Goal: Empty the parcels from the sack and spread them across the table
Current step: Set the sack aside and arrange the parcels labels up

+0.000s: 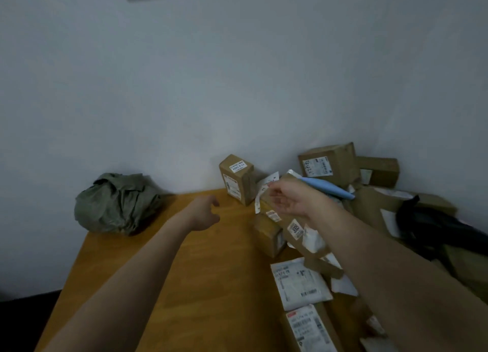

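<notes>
Crumpled green sack (117, 204) at nine o'clock on the wooden desk (169, 285), against the wall, apart from both hands. Parcels heaped from one to five o'clock: upright brown box (237, 178) at twelve, larger labelled box (330, 163) at one, white mailer (299, 283) lying flat at five, blue pouch (327, 186) atop the heap. Left hand (207, 211) above bare desk at centre, fingers loosely curled, grip empty. Right hand (293, 198) over the heap, palm up, fingers relaxed and part-open, near a white paper slip (261, 193); contact with slip cannot be told.
</notes>
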